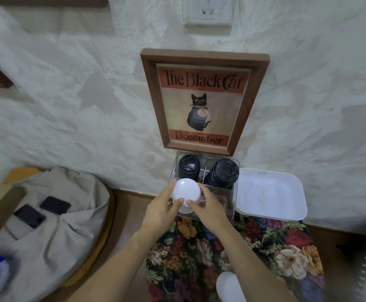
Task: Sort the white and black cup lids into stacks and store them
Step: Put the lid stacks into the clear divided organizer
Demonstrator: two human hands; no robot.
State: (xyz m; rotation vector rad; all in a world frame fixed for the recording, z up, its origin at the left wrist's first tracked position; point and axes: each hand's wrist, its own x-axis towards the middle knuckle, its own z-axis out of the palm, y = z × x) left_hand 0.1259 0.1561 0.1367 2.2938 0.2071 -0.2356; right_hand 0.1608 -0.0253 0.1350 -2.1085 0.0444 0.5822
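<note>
Hands met round a stack of white lids (pixel 186 192), which stood nearly upright with its long axis running up toward the camera and its smooth round top facing the viewer. The left hand (pixel 162 211) gripped the stack's left side, thumb at the near edge and fingers curled behind the far edge. The right hand (pixel 210 209) gripped the right side in the same way, thumb tip pressed against the near rim. The stack sat between the two hands, with both palms below and nearer the camera than its top.

The lower end of the stack reached down into the front left compartment of a clear plastic box (pixel 234 192); whether it touched the bottom could not be told. In the rear left compartment stood a stack of black lids (pixel 189 168), tops up, and in the rear right compartment a wider black stack (pixel 222 174), tilted slightly to the right. A white tray (pixel 269 192) lay just beside the box on its right, open side up.

The box and tray rested at the far edge of a flowered cloth (pixel 221 253). Near the bottom edge of the view, on the cloth, lay another white stack (pixel 229 286), blurred. A framed cat picture (pixel 203 101) leaned on the rough wall behind the box, and a grey bag (pixel 53 225) slumped well off to the left
</note>
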